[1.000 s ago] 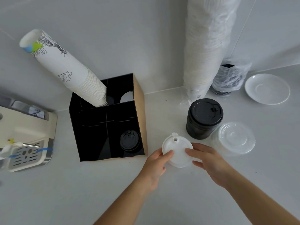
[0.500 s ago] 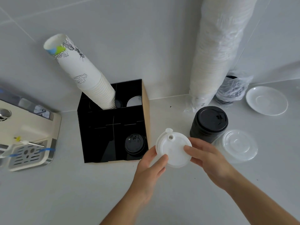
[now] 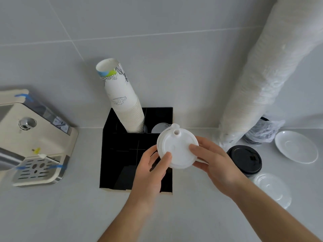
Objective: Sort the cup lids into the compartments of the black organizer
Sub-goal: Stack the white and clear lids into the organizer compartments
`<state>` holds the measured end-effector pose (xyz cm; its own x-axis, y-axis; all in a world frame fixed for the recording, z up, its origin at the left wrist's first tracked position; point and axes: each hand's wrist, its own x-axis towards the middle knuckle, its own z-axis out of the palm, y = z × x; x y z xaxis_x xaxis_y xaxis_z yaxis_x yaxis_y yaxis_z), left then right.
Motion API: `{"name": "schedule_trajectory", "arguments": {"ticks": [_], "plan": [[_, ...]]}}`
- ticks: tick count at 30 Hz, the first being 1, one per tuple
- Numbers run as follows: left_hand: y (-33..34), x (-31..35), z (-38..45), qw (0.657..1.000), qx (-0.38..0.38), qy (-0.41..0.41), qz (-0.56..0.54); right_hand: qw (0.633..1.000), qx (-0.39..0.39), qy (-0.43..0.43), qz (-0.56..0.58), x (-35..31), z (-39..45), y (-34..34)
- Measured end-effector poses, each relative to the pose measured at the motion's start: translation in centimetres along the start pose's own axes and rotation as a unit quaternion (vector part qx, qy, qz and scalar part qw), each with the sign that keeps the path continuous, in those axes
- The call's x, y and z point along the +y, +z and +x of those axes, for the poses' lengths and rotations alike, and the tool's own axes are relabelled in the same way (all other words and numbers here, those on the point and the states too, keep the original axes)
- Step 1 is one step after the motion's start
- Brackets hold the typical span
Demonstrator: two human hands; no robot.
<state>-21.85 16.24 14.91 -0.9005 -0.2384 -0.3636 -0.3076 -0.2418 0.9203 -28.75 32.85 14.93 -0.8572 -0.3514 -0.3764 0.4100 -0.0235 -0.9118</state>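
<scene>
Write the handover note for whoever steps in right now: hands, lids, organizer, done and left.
Hands: left hand and right hand together hold the white lid above the right side of the black organizer, not yet released.
Things: stack of paper cups in the organizer's back-left compartment; a pale lid lies in the back-right one. Black lid stack and clear lids sit on the counter to the right.
Done: at least one lid is in.
Left: drop the white lid, then sort the black and clear ones.
</scene>
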Motion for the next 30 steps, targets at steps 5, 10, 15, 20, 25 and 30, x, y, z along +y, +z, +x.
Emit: {"name": "schedule_trajectory", "arguments": {"ticks": [5, 10, 15, 20, 25, 30], "plan": [[-0.2, 2.4, 1.8, 0.998, 0.054, 0.028, -0.020, 1.000, -0.014, -0.011, -0.011, -2.8, 2.1, 2.2], [-0.8, 5.0, 4.1, 0.997, 0.059, -0.005, -0.045, 0.999, -0.016, 0.003, -0.037, -5.1, 4.3, 3.4], [-1.7, 7.0, 7.1, 0.996, 0.054, -0.030, -0.065, 0.992, -0.011, 0.036, -0.123, -7.9, 7.5, 3.2], [-1.3, 8.6, 9.1, 0.995, 0.047, -0.050, -0.067, 0.985, -0.003, 0.030, -0.167, -10.0, 10.9, 3.2], [-1.0, 8.3, 11.0, 0.991, 0.066, -0.106, -0.052, 0.984, -0.006, 0.034, -0.174, -9.6, 13.1, 3.0], [-0.3, 6.8, 12.4, 0.989, 0.080, -0.099, -0.080, 0.982, -0.020, 0.046, -0.182, -8.2, 14.3, 2.4]]}}
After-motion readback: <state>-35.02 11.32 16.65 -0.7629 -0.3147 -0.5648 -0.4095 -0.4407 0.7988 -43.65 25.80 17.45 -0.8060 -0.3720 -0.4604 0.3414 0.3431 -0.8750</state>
